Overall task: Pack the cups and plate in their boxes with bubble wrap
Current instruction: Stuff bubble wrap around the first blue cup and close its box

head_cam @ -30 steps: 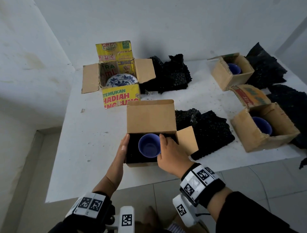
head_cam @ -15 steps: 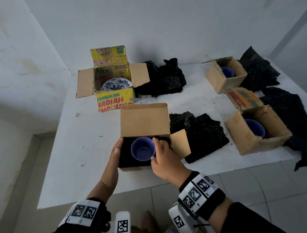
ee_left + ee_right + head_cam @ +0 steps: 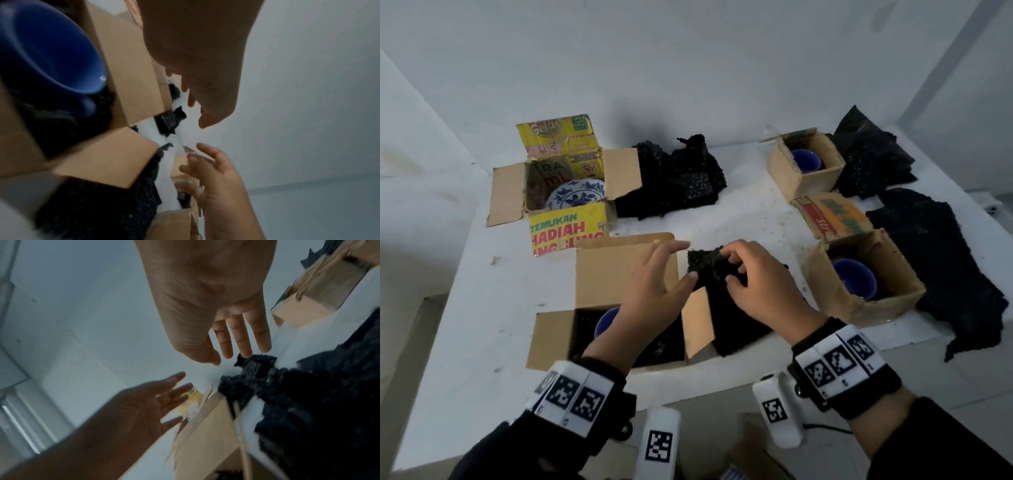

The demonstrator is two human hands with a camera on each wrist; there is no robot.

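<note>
Right hand (image 3: 763,287) pinching black crinkled bubble wrap sheet (image 3: 726,308); left hand (image 3: 654,291) spread, empty. Risk: dragging wrap, snagging brown cardboard box flap (image 3: 698,322), jolting blue ceramic cup (image 3: 606,322).

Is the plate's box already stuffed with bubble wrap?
No: in the head view the plate lies uncovered in its open yellow box.

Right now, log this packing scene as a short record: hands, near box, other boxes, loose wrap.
left hand: open, over the near box, thumb at the wrap's edge
right hand: fingertips at the black wrap beside the near box; grip unclear
near box: flaps open, blue cup on black wrap
yellow box: open, holds patterned plate
right boxes: open, one blue cup each
loose wrap: three more piles
</note>
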